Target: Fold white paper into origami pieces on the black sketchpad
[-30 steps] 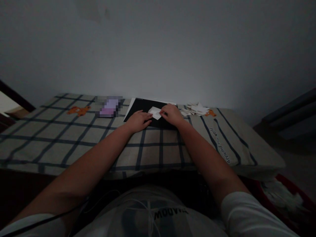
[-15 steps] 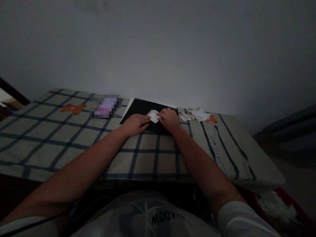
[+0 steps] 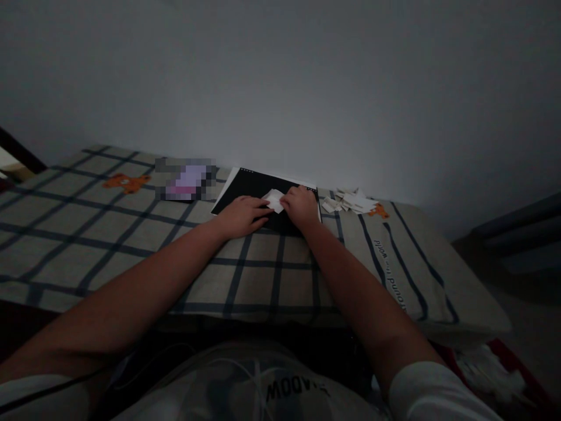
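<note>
A small white piece of folded paper [image 3: 275, 200] lies on a black notebook cover [image 3: 246, 185] in the middle of the table. My left hand [image 3: 243, 216] rests flat at its left, fingers stretched out with the tips on the paper's edge and the thumb apart. On the right side, my right hand [image 3: 301, 207] has its fingers curled, with thumb and fingertips closed on the paper's right edge. Part of the notebook is hidden beneath both hands.
White paper pieces [image 3: 354, 201] are heaped right of the notebook. A blurred purple-screened object [image 3: 188, 180] lies to the left. Beneath everything is a checked tablecloth [image 3: 258, 286] with orange bear prints. A plain wall [image 3: 280, 82] rises behind the table.
The view has shifted slightly. My left fingertips reach a little further over the paper's lower left, and my right fingers are more curled at its right edge.
</note>
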Action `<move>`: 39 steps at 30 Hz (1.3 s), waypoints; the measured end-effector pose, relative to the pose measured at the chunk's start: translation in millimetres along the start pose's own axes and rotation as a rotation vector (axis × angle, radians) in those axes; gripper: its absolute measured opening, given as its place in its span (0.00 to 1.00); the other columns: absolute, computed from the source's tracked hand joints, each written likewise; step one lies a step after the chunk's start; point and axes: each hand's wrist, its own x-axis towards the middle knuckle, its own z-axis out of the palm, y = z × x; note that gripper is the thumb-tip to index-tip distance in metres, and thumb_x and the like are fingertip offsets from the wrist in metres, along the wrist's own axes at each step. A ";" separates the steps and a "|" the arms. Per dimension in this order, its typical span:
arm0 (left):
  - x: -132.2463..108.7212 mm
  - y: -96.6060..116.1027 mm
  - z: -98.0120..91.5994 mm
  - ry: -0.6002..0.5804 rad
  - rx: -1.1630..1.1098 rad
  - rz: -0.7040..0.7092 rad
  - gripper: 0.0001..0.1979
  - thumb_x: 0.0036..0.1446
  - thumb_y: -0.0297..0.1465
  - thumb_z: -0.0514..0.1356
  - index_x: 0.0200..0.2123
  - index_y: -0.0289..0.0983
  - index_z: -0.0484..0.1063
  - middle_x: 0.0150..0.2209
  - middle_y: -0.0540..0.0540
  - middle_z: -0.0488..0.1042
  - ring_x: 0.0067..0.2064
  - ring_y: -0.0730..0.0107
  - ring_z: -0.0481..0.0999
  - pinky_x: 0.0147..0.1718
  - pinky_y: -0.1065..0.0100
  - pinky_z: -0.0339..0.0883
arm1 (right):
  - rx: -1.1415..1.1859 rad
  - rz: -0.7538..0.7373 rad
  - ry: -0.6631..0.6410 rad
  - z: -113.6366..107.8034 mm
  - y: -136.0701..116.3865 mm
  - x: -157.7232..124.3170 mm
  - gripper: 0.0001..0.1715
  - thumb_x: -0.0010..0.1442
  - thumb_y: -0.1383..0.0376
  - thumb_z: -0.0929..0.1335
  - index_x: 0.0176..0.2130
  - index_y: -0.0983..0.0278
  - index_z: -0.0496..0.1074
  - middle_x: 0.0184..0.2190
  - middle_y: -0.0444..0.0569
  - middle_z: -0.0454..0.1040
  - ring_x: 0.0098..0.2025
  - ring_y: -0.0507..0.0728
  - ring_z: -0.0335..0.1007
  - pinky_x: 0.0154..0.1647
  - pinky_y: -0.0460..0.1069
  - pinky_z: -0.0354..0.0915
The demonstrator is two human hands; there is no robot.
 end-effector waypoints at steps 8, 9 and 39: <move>-1.8 3.2 1.1 -0.075 0.028 -0.036 0.23 0.67 0.42 0.52 0.61 0.41 0.69 0.64 0.40 0.67 0.64 0.55 0.66 0.64 0.47 0.51 | 0.001 -0.065 -0.041 -9.3 -1.9 -1.0 0.11 0.66 0.67 0.65 0.39 0.64 0.79 0.41 0.56 0.76 0.47 0.64 0.61 0.45 0.57 0.54; -1.7 3.8 0.8 -0.089 0.031 -0.041 0.23 0.67 0.42 0.52 0.61 0.41 0.68 0.65 0.40 0.66 0.65 0.55 0.65 0.65 0.46 0.50 | 0.000 -0.082 -0.046 -11.3 -1.4 -1.7 0.12 0.66 0.66 0.65 0.39 0.64 0.79 0.40 0.56 0.76 0.47 0.64 0.61 0.45 0.57 0.53; -2.7 9.0 -3.4 -0.185 0.083 -0.082 0.26 0.69 0.43 0.48 0.65 0.39 0.63 0.68 0.39 0.59 0.69 0.58 0.57 0.67 0.45 0.42 | 0.058 -0.236 -0.209 -36.0 3.5 -6.5 0.14 0.65 0.68 0.65 0.40 0.64 0.81 0.39 0.53 0.79 0.48 0.61 0.63 0.47 0.55 0.51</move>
